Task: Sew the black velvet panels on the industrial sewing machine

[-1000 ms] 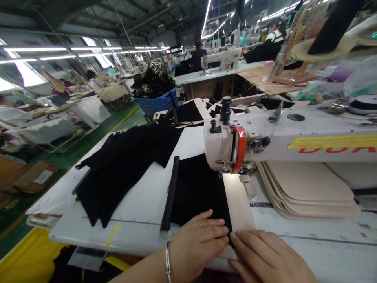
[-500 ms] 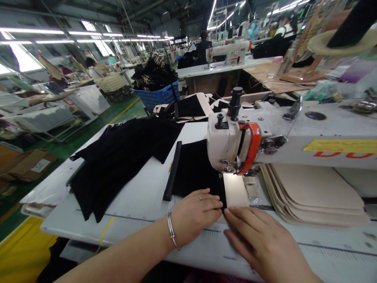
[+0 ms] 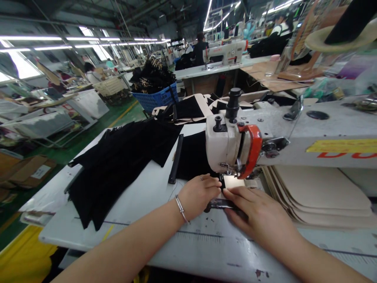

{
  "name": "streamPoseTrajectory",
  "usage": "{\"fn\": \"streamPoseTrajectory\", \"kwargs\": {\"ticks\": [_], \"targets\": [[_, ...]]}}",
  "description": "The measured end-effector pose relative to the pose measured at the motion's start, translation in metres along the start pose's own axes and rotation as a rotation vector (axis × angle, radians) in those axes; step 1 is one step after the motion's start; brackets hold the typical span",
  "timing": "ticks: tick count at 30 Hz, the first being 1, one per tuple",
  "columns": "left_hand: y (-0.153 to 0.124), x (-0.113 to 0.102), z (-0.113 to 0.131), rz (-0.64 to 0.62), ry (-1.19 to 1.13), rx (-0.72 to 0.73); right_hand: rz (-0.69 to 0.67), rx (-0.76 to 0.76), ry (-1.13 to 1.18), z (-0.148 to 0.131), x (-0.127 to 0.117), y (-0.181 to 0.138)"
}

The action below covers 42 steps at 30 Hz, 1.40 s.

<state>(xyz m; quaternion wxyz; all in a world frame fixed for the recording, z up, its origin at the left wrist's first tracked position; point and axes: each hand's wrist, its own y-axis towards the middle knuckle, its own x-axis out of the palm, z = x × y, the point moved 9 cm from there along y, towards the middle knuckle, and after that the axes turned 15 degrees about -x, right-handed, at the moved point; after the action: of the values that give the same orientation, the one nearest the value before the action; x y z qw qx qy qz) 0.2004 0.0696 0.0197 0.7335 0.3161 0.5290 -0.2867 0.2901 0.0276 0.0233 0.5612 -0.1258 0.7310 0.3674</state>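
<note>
My left hand lies flat, fingers stretched, on a black fabric piece just in front of the sewing machine head. My right hand lies flat beside it, fingertips on the beige piece under the needle. The two hands almost touch at the fingertips. A black strip lies along the fabric's left edge.
A heap of black fabric pieces covers the left of the white table. A stack of beige cut pieces sits under the machine arm. A blue basket of black goods stands behind. People sit at other machines farther back.
Both hands slid forward with the black and beige pieces, from the table's front edge up to the needle. The fabric has fed farther under the machine head.
</note>
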Motion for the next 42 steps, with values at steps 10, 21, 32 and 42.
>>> {"fn": "streamPoseTrajectory", "kwargs": {"ticks": [10, 21, 32, 42], "targets": [[0.024, 0.000, -0.026, 0.011, -0.040, -0.146, -0.015, 0.016, -0.079, 0.015, 0.011, 0.007], [0.026, 0.003, -0.035, 0.036, -0.039, -0.230, -0.010, 0.065, -0.053, 0.020, 0.013, 0.007], [0.021, -0.006, -0.028, 0.040, -0.118, -0.222, 0.083, -0.018, -0.076, 0.013, 0.008, 0.006], [-0.001, -0.051, -0.211, 0.391, -0.283, -1.003, 0.141, -0.023, -0.135, 0.010, 0.009, 0.004]]}}
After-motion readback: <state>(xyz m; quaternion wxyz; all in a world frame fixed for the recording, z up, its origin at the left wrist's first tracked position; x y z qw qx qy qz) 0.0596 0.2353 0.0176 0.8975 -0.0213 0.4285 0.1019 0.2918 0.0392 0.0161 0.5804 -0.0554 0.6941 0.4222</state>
